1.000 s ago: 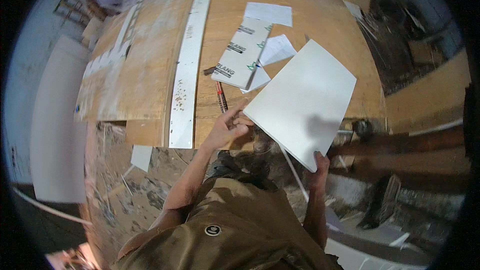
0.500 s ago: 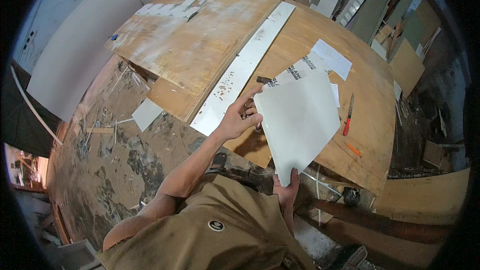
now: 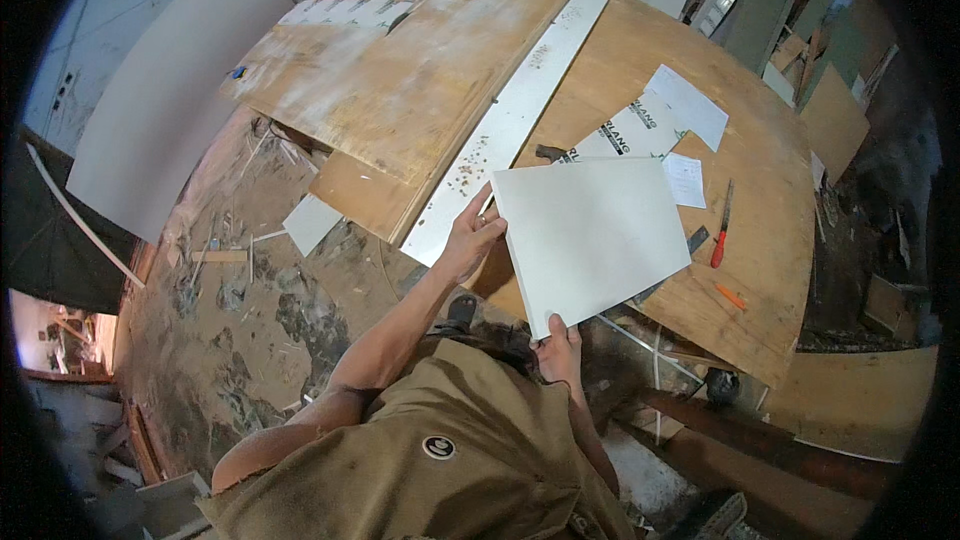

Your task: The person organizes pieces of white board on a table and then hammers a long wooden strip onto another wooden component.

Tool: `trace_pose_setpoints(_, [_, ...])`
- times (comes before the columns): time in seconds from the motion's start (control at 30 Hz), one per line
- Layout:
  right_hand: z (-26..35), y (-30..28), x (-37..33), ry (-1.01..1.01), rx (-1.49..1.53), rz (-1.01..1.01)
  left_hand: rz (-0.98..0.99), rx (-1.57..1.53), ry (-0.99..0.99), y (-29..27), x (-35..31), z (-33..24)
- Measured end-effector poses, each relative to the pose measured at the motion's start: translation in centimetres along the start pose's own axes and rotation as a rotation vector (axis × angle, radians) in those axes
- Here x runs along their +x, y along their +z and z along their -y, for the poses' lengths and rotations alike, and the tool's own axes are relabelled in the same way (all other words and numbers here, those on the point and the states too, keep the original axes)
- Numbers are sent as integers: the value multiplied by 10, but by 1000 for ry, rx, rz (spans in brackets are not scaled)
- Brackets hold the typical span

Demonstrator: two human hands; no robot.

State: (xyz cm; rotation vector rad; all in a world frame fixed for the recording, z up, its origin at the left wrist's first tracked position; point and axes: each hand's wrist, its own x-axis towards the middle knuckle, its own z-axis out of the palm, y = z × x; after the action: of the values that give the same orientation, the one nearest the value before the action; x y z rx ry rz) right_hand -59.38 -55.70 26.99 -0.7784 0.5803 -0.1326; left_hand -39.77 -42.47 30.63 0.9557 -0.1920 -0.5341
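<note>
A flat white panel (image 3: 595, 240) is held up in front of me, over the near part of the wooden table. My left hand (image 3: 473, 240) grips its left edge near the upper corner, thumb towards me. At the lower left corner my right hand (image 3: 560, 348) clasps it, thumb on the front face and the fingers partly hidden behind. Behind the panel lies a white printed strip (image 3: 628, 130), partly covered. A dark tool (image 3: 549, 153), perhaps a hammer, shows beside its end; most of it is hidden.
On the table (image 3: 770, 240) lie paper sheets (image 3: 690, 105), a red-handled file (image 3: 723, 225) and an orange-handled tool (image 3: 731, 297). A long white board (image 3: 520, 105) runs beside a wooden strip. Scrap boards (image 3: 780, 15) lean at the far right. Debris litters the floor (image 3: 260, 310).
The white panel has tilted, so its face shows wider and its upper edge lies lower. My right hand has risen slightly with it. Both hands keep their grip.
</note>
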Motion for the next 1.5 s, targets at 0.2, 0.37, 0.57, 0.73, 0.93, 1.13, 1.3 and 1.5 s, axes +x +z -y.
trace_pose_setpoints(0.2, [-4,-2,5,64,-39,49,75,45,-40,-5,-8,19])
trace_pose_setpoints(0.37, [-23,-22,15,140,-127,117,-33,95,-2,3,-16,40])
trace_pose_setpoints(0.57, [7,-52,40,-44,185,-151,-203,171,17,4,-42,6])
trace_pose_setpoints(0.73, [41,-46,61,-27,602,175,-242,157,179,-48,-71,-68])
trace_pose_setpoints(0.93, [-27,35,89,2,180,209,-397,442,14,-212,-53,-175])
trace_pose_setpoints(1.13, [-130,227,139,253,-18,398,-459,673,-154,-423,37,-283])
trace_pose_setpoints(1.3, [-181,347,218,406,-38,246,-329,789,-94,-551,125,-323])
trace_pose_setpoints(1.5, [-232,330,278,337,6,-78,-89,1016,182,-588,220,-303])
